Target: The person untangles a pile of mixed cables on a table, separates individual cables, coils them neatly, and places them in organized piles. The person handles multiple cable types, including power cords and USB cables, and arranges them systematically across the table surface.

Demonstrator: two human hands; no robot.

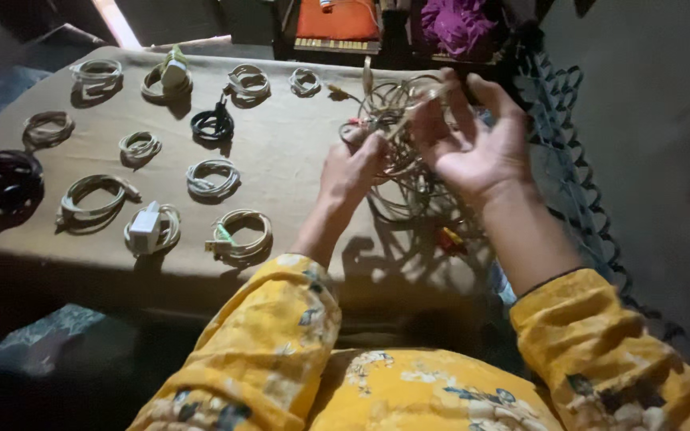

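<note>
Nearest the lens are the yellow flowered sleeves (281, 343) of the person, forearms reaching out over a tan cloth-covered table (281, 152). Under and between the hands sits a large tangle of pale cables (401, 160), its loops spilling down toward a small red-and-yellow plug (450, 238) just below the right wrist. The right hand (473, 148) is turned palm up, fingers (461, 100) spread and curled loosely, with strands of the tangle hooked over the fingertips at the top of the bundle. The left hand (351, 172) is closed tighter, its fingers (369, 148) pinching strands at the tangle's left edge, close beside the right palm. Well to the left of both hands lie neat coils in rows: a big black coil (1, 187) at the far edge, a white coil with a charger block (152, 227), a coil with a green tip (237, 235), a small black coil (212, 124), and several small white coils (213, 177) beyond.
</note>
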